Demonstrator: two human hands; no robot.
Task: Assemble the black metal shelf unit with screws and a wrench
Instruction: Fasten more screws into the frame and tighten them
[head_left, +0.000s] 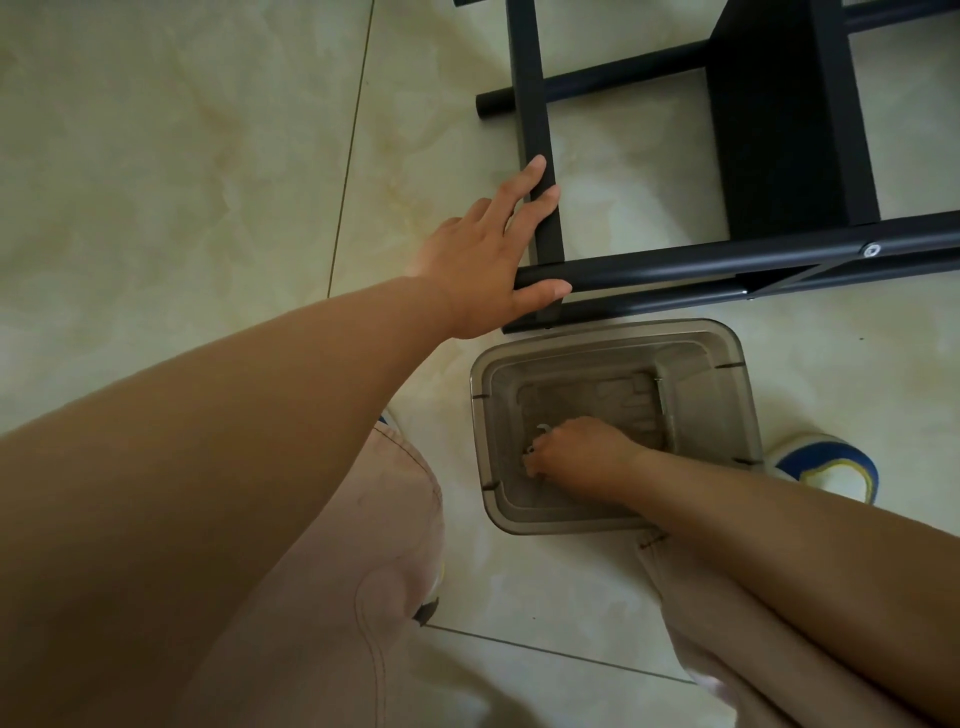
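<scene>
The shelf (727, 156) lies flat on the floor (182, 156), its black bars crossing just ahead of both my hands. My left hand (493, 260) rests on its near corner, fingers fairly straight along the upright bar and thumb under the end of the cross tube; I judge this is to keep the frame from sliding while the other hand is busy. One screw (871, 250) is already seated in the cross tube, off to the right of that hand.

Just below the left hand, nearly touching the frame's near edge, sits a clear bin (727, 343). My right hand (576, 457) is down inside it, fingers curled around small metal pieces (537, 441). One looks like the hooked end of a wrench, but it is too small and hidden to say for sure. So the right grip is closed on hardware, the left lies open on the frame.

The bin is placed close, I think, so parts are within reach. A shoe (826, 462) sits just right of the bin.
</scene>
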